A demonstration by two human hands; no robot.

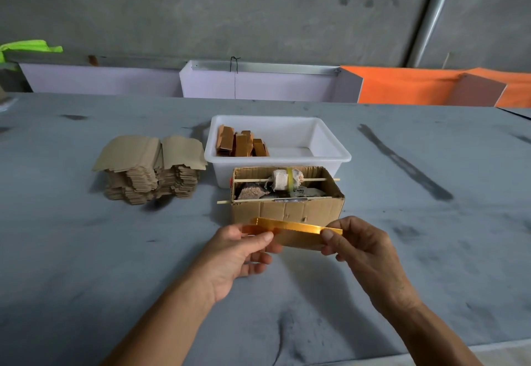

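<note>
Left hand (238, 253) and right hand (359, 247) each pinch an end of the flat, gold-faced cardboard blank (296, 236) between them; uneven pressure could crease it crookedly.

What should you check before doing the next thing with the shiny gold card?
1. Left hand grips the left end of the gold card: ok.
2. Right hand pinches the card's right end: ok.
3. Card is off the table, held level: ok.
4. Card is clear of the cardboard box behind it: cannot tell.
5. White tub has bare room beside the folded pieces: ok.
6. Card's folds are finished: cannot tell.
</note>
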